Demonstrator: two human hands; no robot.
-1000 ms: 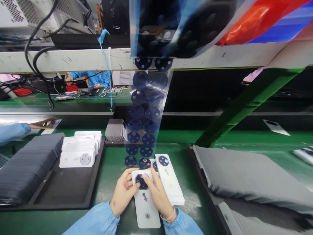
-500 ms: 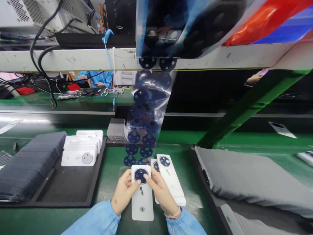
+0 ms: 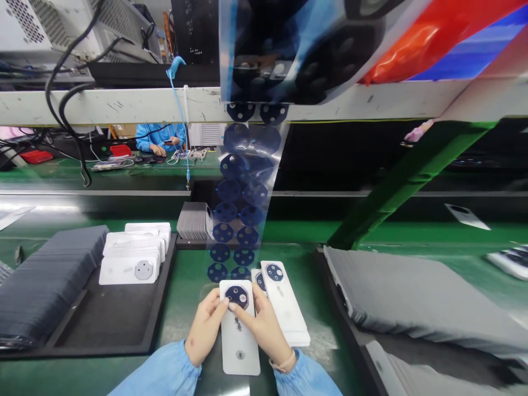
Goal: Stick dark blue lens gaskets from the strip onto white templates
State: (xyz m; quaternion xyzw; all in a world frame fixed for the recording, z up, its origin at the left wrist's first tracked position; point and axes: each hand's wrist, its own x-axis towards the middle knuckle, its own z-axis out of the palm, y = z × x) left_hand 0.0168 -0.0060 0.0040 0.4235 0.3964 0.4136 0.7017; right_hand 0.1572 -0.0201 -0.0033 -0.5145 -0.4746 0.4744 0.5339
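A white phone back cover [image 3: 241, 345] with dark printed marks is held upright between my hands, low in the middle. A dark blue camera-area sticker [image 3: 236, 296] sits at its upper end. My left hand [image 3: 202, 328] closes on the cover's left edge, its thumb on the sticker's lower left. From the other side my right hand [image 3: 266, 329] grips the right edge, with its thumb pressed on the sticker's lower edge. Right behind that hand lies a small pile of similar white back covers [image 3: 287, 305] with dark camera areas. The fingers behind the held cover are partly hidden.
A clear strip of dark stickers [image 3: 241, 236] hangs from the shelf beam [image 3: 140, 105]. On the left, a black tray [image 3: 111, 319] bears white and dark covers. Another tray with grey-wrapped covers [image 3: 421, 297] stands right, below a green post [image 3: 408, 184]. A person [image 3: 160, 137] sits beyond.
My thumbs have shifted over the sticker: the left to its left side, the right to its lower edge. The view has moved slightly. Both hands still hold the cover.
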